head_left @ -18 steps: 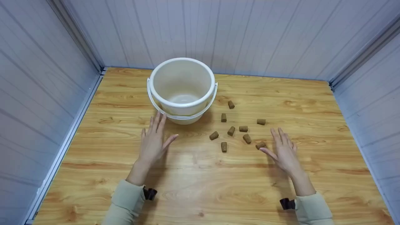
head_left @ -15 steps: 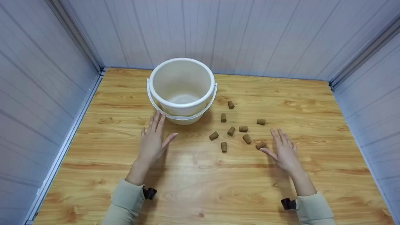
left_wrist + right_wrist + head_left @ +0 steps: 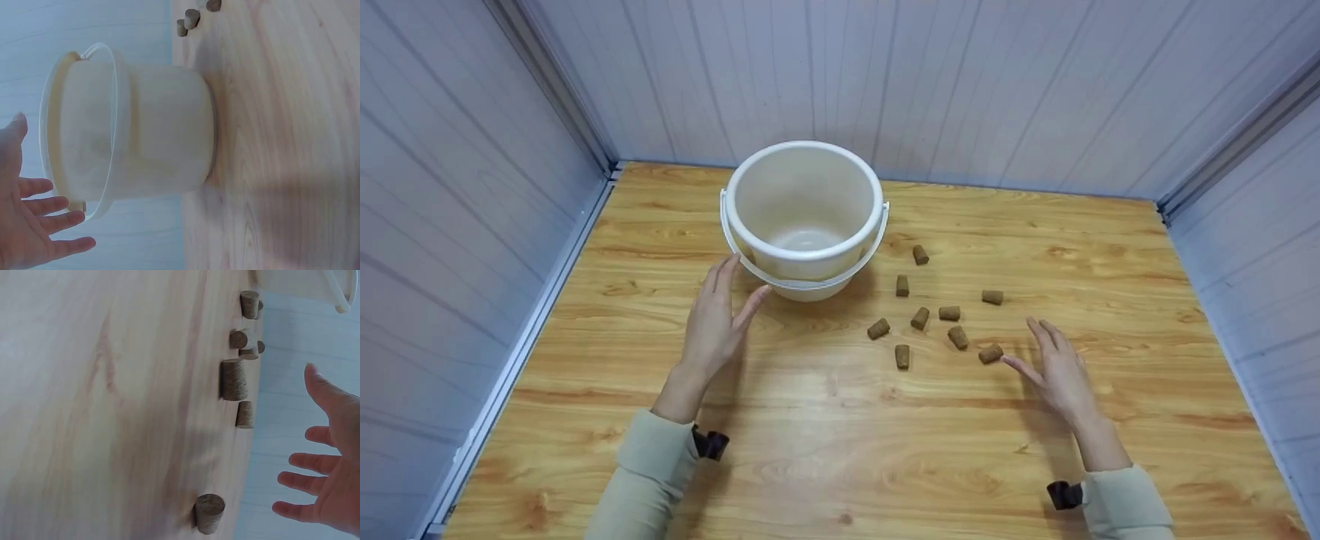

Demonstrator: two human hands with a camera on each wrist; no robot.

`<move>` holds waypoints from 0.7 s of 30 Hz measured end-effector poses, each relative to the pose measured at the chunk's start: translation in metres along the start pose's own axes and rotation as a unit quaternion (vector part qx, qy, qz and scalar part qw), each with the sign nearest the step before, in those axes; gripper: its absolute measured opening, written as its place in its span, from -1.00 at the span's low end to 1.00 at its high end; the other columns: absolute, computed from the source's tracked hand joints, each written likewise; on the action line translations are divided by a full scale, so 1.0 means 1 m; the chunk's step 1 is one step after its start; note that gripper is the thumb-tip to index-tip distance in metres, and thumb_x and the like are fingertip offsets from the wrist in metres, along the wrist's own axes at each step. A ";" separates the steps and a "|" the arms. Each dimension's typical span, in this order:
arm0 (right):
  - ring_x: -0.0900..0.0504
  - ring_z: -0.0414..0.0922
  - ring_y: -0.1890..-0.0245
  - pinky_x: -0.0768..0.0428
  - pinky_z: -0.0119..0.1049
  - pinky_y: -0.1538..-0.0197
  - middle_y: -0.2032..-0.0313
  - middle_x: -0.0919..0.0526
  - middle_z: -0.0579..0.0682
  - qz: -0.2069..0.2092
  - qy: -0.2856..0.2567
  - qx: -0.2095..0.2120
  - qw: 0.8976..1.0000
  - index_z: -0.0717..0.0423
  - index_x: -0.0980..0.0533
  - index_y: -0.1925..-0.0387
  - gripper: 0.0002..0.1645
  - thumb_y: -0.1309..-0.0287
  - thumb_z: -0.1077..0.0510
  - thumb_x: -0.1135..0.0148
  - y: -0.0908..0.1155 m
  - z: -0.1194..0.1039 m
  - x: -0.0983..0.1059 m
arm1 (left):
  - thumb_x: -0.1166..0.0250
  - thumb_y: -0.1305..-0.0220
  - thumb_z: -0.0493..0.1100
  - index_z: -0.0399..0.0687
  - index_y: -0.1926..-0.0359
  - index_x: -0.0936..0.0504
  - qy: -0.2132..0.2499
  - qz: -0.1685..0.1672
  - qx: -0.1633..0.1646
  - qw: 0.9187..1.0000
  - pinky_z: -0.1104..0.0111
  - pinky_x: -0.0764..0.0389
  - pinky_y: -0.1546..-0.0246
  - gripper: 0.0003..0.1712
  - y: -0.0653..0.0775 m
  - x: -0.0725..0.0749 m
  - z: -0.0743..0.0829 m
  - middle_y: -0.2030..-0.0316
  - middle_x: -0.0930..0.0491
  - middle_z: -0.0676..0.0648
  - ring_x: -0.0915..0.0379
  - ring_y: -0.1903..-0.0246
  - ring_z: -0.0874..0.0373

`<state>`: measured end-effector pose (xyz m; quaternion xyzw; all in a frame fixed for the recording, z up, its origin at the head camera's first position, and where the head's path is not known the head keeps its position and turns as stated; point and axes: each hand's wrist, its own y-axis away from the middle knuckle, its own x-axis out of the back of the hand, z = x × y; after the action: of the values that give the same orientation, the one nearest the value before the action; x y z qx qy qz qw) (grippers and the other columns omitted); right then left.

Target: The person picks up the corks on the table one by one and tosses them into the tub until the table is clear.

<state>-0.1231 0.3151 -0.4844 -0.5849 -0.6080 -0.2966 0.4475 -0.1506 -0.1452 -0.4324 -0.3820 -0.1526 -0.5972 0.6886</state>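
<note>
A white bucket stands upright at the back left of the table, its handle hanging over the front side. My left hand is at the bucket's front left, fingertips by the handle; whether they touch it I cannot tell. In the left wrist view the left hand has its fingers spread near the bucket's rim, holding nothing. Several brown corks lie scattered right of the bucket. My right hand hovers at their right with fingers extended and nothing held, its thumb close to the nearest cork.
The wood-grain table meets light panel walls at the back, left and right. Black wrist cameras show at the left sleeve and the right sleeve.
My left hand has moved slightly left and forward beside the bucket. The right hand has shifted a little to the right. The head view has moved slightly; bucket and corks stay in place.
</note>
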 end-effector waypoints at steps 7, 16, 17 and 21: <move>-0.18 0.35 -0.08 -0.18 0.36 0.01 -0.10 -0.21 0.42 0.029 -0.011 -0.003 1.000 0.33 -0.20 -0.17 -0.18 0.02 -0.03 -0.28 0.005 0.015 -0.006 | -0.11 -0.21 0.09 -0.36 -0.16 -0.22 0.074 0.018 0.024 0.997 0.12 -0.41 0.07 -0.30 -0.016 0.003 -0.004 -0.04 -0.28 -0.28 -0.26 0.04 -0.08; -0.21 0.36 -0.04 -0.30 0.26 0.03 -0.05 -0.23 0.45 0.060 -0.033 -0.006 0.998 0.40 -0.23 -0.13 -0.21 0.08 0.12 -0.35 0.006 0.033 -0.011 | -0.15 -0.19 0.04 -0.36 -0.13 -0.24 0.142 0.040 0.071 0.987 0.34 -0.50 0.38 -0.34 -0.043 0.006 -0.002 0.13 -0.35 -0.25 -0.38 0.31 0.03; -0.20 0.36 -0.04 -0.29 0.26 0.02 -0.05 -0.23 0.45 0.058 -0.033 -0.008 0.998 0.40 -0.22 -0.12 -0.21 0.08 0.12 -0.35 0.006 0.034 -0.011 | -0.15 -0.19 0.03 -0.36 -0.13 -0.23 0.142 0.040 0.075 0.986 0.35 -0.49 0.39 -0.34 -0.045 0.006 -0.002 0.14 -0.35 -0.24 -0.38 0.32 0.04; -0.15 0.37 -0.07 -0.24 0.27 -0.02 -0.07 -0.19 0.47 0.043 -0.039 -0.031 0.998 0.41 -0.20 -0.13 -0.18 0.09 0.10 -0.35 0.006 0.040 -0.011 | -0.15 -0.19 0.02 -0.35 -0.15 -0.22 0.151 0.039 0.099 0.983 0.39 -0.46 0.39 -0.34 -0.055 0.007 -0.002 0.16 -0.37 -0.19 -0.36 0.33 0.06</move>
<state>-0.1264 0.3467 -0.5121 -0.6353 -0.5897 -0.2723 0.4177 -0.2011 -0.1518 -0.4102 -0.2226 -0.0904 -0.6026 0.7610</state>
